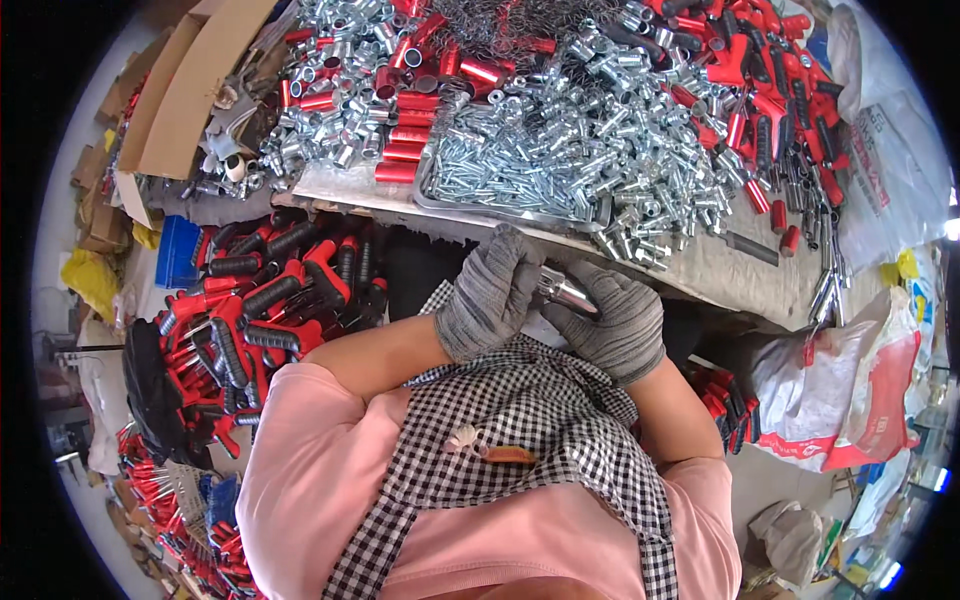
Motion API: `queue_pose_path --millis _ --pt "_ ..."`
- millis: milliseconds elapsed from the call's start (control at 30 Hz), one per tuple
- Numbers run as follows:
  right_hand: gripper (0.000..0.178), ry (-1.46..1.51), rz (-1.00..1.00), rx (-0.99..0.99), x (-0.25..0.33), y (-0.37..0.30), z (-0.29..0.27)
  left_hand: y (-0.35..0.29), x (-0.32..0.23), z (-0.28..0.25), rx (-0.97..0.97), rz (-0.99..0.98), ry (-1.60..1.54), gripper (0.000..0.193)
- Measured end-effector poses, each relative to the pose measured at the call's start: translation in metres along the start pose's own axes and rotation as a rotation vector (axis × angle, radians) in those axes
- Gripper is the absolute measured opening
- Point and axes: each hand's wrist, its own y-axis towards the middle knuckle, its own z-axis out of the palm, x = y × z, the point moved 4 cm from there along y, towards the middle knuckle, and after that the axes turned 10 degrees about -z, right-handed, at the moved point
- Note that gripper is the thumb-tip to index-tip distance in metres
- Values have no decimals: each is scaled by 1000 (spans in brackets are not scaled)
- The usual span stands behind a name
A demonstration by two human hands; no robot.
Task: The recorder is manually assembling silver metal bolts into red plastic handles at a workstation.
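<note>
Grey knitted gloves cover both my hands, which meet in front of my chest just below the table edge. A shiny chrome metal cylinder lies between them, its dark end toward the right. Closed around its left end is my left hand, fingers curled. My right hand grips its other end from the right, with the fingers partly hidden behind the palm. Just beyond the hands, a shallow tray of small silver pins sits at the front of the table.
Silver sleeves and red tubes are heaped across the table. Red-and-black tool handles fill the space at my left, and more lie at the far right. A cardboard box stands far left; a white-and-red sack is at right.
</note>
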Motion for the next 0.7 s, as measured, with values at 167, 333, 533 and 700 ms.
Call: queue_pose_path --millis 167,333,533,700 --pt "45 39 59 87 11 2 0 -6 -9 -6 -75 209 44 3" --pt "45 84 -17 -4 12 -3 0 -6 -18 -12 -4 322 2 14" --pt "44 12 13 13 5 -6 -1 6 -21 -14 149 364 222 19" --pt "46 -162 -176 11 1 -16 3 5 -37 0 287 783 727 18"
